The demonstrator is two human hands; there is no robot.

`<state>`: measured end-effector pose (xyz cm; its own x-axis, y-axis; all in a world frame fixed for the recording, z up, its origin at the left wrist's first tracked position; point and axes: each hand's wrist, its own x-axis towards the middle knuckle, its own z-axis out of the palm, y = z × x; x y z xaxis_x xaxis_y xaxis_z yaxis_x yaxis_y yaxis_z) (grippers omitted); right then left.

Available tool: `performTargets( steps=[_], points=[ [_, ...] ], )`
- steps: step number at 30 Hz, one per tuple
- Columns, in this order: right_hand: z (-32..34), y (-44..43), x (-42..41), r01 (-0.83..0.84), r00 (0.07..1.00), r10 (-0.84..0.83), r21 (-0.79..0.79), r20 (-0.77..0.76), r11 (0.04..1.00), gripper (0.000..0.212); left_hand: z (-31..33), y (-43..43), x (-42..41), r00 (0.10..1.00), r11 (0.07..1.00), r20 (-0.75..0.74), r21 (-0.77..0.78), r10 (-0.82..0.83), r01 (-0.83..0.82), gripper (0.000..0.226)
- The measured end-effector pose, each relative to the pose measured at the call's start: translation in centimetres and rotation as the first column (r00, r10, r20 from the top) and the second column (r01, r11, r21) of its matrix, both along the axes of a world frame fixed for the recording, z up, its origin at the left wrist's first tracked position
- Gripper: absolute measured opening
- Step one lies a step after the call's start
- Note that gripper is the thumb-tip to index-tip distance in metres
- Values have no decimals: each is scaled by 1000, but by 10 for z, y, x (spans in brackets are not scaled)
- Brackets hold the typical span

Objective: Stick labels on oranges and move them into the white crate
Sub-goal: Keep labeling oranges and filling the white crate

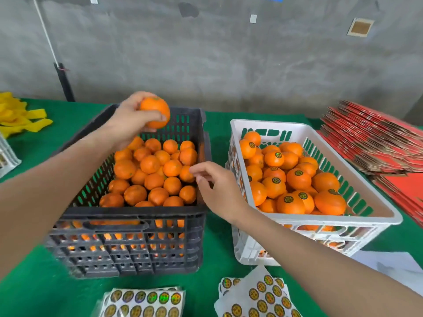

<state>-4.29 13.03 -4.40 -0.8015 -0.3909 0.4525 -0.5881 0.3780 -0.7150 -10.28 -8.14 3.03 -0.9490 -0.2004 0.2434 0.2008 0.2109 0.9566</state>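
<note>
One orange (155,110) held in my left hand (129,122), far-left of my right hand (217,191); can't tell if that one pinches anything

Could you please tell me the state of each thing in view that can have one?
left hand, grips the held orange above the black crate.
held orange, lifted, no label visible.
right hand, fingers loosely curled; any pinched label unclear.
black crate, nearly full of unlabelled oranges.
white crate, partly filled with labelled oranges.
label sheets, lying flat, labels remaining.
</note>
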Motion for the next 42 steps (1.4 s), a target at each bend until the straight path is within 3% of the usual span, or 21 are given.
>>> performTargets(
  steps=[4,7,9,10,12,14,16,19,22,25,30,34,37,39,42],
  points=[
    [-14,39,38,-68,988,50,-114,-149,991,19,7,37,57,988,966,14,213,-152,146,20],
    [-42,74,59,-52,991,37,-109,-132,993,11,1,76,91,961,935,95,273,-258,224,9],
    [-73,97,62,-57,998,55,60,29,997,14,-5,99,111,934,917,130,276,-332,287,21],
    [-90,108,60,-104,986,68,240,153,965,20,-9,110,120,917,905,135,268,-375,330,26],
    [-127,127,51,-232,928,-3,586,372,776,40,-23,130,137,877,873,148,262,-457,410,29],
    [-151,137,43,-321,895,-40,703,445,634,59,-43,149,150,846,857,202,281,-493,432,32],
    [-160,139,38,-350,884,-43,721,465,598,63,-70,164,159,828,864,287,312,-481,394,30],
    [-169,141,36,-296,906,-50,716,419,632,55,-110,177,167,805,911,449,317,-388,263,21],
    [-170,147,37,-255,920,-41,676,389,691,42,-143,183,170,771,961,578,214,-268,174,31],
    [-156,152,40,-274,923,24,614,383,741,20,-158,187,168,725,956,633,89,-271,280,31],
    [-124,150,48,-232,948,54,565,313,792,20,-161,200,157,557,850,739,40,-378,525,33],
    [-119,159,61,-135,963,15,434,269,891,6,-167,196,150,579,894,713,155,-395,420,52],
    [-127,163,79,-98,973,25,317,228,943,15,-176,186,146,574,894,685,357,-448,272,66],
    [-132,162,88,-68,982,6,324,189,944,21,-182,183,146,556,859,667,474,-495,196,73],
    [-136,160,96,-21,988,-35,356,152,934,24,-190,181,148,533,831,663,535,-526,153,109]
  ],
)
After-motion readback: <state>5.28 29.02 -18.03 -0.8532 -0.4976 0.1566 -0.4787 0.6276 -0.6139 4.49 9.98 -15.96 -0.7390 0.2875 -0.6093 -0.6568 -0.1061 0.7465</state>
